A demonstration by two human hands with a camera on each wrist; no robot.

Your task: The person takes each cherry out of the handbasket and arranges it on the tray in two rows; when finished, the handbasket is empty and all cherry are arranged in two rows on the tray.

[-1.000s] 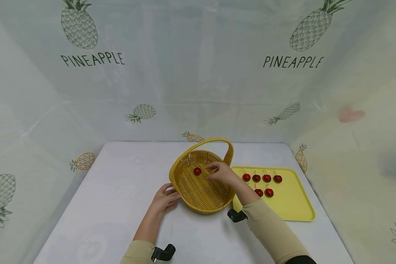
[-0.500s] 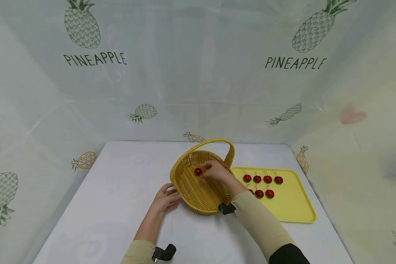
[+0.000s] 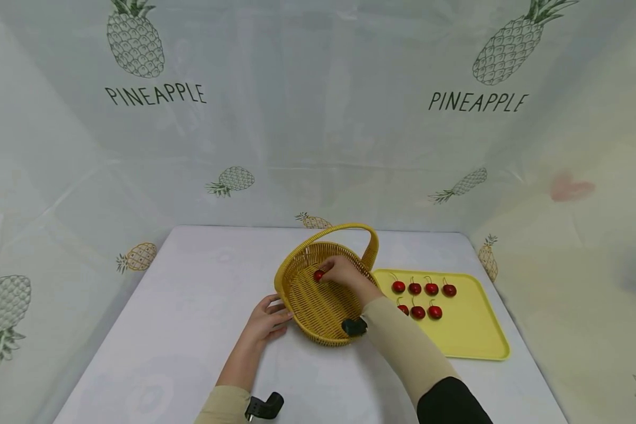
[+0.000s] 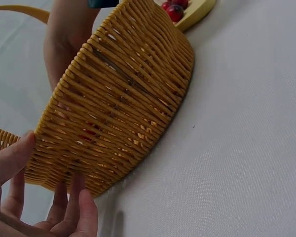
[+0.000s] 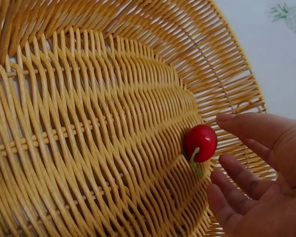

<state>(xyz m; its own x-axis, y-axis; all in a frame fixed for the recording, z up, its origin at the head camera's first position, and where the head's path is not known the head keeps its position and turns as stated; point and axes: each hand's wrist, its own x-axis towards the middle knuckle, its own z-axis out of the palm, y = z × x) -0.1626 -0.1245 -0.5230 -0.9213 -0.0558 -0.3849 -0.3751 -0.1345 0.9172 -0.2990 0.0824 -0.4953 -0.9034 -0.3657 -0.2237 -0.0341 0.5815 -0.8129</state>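
Note:
A yellow woven basket (image 3: 323, 315) with a tall arched handle stands in the middle of the table. One red cherry (image 5: 201, 143) with a short green stem lies on its woven bottom. My right hand (image 3: 344, 274) reaches inside the basket. In the right wrist view, its thumb and fingers are spread on either side of the cherry, fingertips close to the fruit. My left hand (image 3: 267, 321) is at the basket's left side. The left wrist view has its thumb (image 4: 20, 148) at the rim and the other fingers lightly bent against the outer wall.
Right of the basket lies a yellow tray (image 3: 477, 330) bearing several red cherries (image 3: 431, 288) in two rows; my right forearm passes over its near left part. A white cloth covers the table (image 3: 159, 330), and a pineapple-print curtain (image 3: 318, 118) hangs behind.
My right hand has moved left inside the basket, from beside the cherry to right at it. My left hand stays at the basket's side, and the basket keeps its place.

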